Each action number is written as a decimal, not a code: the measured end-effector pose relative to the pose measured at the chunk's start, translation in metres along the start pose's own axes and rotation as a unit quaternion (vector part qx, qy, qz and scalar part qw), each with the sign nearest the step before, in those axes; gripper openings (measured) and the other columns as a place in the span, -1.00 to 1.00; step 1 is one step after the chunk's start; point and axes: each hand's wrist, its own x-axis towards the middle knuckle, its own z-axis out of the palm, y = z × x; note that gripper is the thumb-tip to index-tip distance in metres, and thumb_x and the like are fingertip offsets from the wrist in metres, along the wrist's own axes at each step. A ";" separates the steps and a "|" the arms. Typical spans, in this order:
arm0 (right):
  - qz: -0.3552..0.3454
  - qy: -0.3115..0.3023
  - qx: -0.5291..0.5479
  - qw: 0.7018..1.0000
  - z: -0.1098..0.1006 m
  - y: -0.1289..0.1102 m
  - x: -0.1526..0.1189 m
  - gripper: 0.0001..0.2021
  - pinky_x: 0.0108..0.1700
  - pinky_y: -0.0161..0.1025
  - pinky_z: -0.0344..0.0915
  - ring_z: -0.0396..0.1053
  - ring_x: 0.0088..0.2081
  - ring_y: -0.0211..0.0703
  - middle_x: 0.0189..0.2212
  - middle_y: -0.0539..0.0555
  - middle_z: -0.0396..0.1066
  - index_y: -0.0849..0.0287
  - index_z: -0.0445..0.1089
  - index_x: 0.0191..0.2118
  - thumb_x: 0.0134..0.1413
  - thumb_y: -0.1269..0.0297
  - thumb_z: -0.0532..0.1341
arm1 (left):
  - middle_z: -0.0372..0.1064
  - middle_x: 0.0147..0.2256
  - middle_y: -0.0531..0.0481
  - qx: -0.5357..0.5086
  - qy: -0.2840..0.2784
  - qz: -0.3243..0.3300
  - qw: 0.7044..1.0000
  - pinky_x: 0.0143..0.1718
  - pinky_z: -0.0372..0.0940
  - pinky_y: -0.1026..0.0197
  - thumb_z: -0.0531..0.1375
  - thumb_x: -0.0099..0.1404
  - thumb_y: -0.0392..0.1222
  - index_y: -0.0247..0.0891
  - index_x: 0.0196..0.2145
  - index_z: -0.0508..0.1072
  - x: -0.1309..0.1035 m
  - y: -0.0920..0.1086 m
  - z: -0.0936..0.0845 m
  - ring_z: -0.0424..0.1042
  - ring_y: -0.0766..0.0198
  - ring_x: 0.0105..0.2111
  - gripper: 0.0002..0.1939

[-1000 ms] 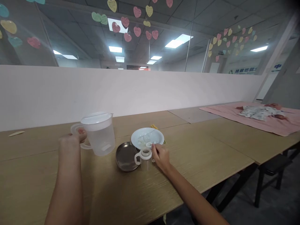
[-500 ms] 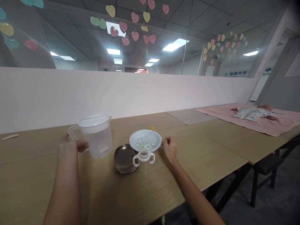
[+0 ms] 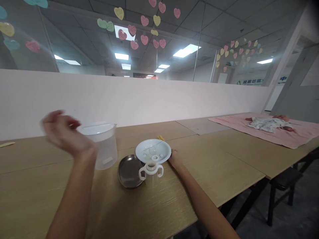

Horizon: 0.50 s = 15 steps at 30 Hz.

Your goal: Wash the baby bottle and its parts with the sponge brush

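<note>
My left hand is raised in front of the clear plastic pitcher, blurred, its fingers loosely bent and apart with nothing in them; it hides the pitcher's handle. My right hand rests at the right rim of a white bowl, fingers curled; their tips and anything in them are hidden. Inside the bowl lie a white ring and clear and white small parts. In front of it stands a two-handled clear cup without a lid. A shallow metal tray lies left of the cup.
Behind the bowl is a small yellow thing. A pale flat strip lies at the far left. At the right, a baby doll lies on a pink cloth. A dark stool stands beyond the table's edge.
My left hand has let go of the pitcher's handle and risen in front of it. My right hand has moved slightly left, against the bowl's rim. The view has shifted a little.
</note>
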 end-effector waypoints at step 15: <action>0.041 0.102 0.110 0.988 -0.002 0.019 0.013 -0.85 -0.61 -0.34 0.08 0.26 -0.65 -0.22 -0.67 0.05 0.34 0.23 0.39 -0.39 -0.06 0.36 0.08 | 0.48 -0.20 -0.21 0.375 -0.745 0.122 0.538 -0.16 0.18 0.14 -0.13 0.36 0.00 -0.27 -0.15 0.47 -0.151 -0.084 0.013 0.42 0.07 -0.16 -0.54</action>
